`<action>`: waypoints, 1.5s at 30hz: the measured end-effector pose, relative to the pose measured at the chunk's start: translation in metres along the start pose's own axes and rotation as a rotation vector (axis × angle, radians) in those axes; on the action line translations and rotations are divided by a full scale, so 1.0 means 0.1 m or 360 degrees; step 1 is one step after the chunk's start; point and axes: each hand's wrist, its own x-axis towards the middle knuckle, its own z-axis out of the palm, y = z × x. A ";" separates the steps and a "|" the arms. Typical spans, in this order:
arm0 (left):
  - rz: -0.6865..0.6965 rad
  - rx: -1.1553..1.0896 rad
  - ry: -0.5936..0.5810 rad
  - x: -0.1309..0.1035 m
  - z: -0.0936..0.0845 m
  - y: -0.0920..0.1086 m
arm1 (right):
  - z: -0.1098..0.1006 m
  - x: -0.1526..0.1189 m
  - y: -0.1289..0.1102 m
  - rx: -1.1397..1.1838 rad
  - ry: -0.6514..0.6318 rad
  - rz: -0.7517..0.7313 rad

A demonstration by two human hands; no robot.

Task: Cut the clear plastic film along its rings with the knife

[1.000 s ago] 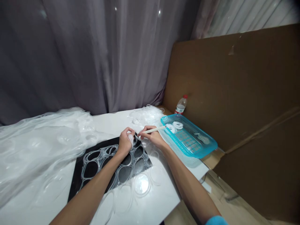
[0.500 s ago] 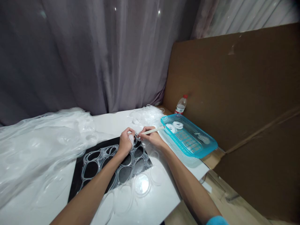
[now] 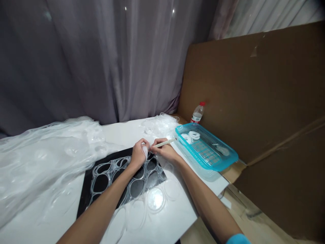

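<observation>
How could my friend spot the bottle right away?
Find the big brown cardboard on the picture's right, then the bright blue basket in front of it. Peeking up behind the basket's far edge is the clear bottle. Nothing else here has a bright red cap.

A grey-purple curtain (image 3: 76, 61) hangs beside brown cardboard (image 3: 241, 91) and pale flooring (image 3: 256, 217).

Glossy blue plastic basket (image 3: 223, 164); matt brown cardboard (image 3: 241, 88).

Left hand (image 3: 138, 152) and right hand (image 3: 164, 149) are curled close together. Forearms (image 3: 203, 195) are angled from seven and five o'clock.
</observation>
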 end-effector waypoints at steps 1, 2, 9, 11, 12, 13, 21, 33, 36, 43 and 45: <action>0.0001 0.0002 -0.0004 0.00 0.00 0.00 | 0.00 0.00 0.00 -0.0008 -0.0007 -0.0001; 0.0002 0.0002 -0.0009 0.00 0.00 0.00 | 0.00 0.00 0.00 -0.0015 -0.0012 0.0000; 0.0010 0.0010 -0.0027 -0.01 0.00 0.01 | 0.03 -0.02 -0.02 -0.0010 0.0028 0.0011; 0.0011 0.0013 -0.0030 -0.01 0.00 0.02 | 0.03 -0.02 -0.03 -0.0009 0.0026 0.0014; 0.0010 0.0014 -0.0031 -0.01 0.00 0.02 | 0.03 -0.02 -0.03 -0.0009 0.0020 0.0015; 0.0009 0.0017 -0.0031 -0.01 0.00 0.03 | 0.03 -0.02 -0.03 -0.0010 0.0015 0.0016; -0.0016 0.0035 0.0002 -0.02 0.01 0.10 | 0.03 -0.02 0.02 0.0001 0.0029 0.0001; -0.0018 0.0049 0.0016 -0.05 0.01 0.18 | 0.03 -0.02 0.02 0.0030 0.0052 0.0021; -0.0019 0.0051 0.0022 -0.05 0.01 0.19 | 0.03 -0.02 0.03 0.0020 0.0056 0.0007; -0.0016 0.0051 0.0026 -0.06 0.01 0.19 | 0.03 -0.01 0.04 0.0051 0.0086 0.0017; -0.0012 0.0053 0.0028 -0.05 0.01 0.19 | 0.02 0.00 0.05 0.0068 0.0104 0.0010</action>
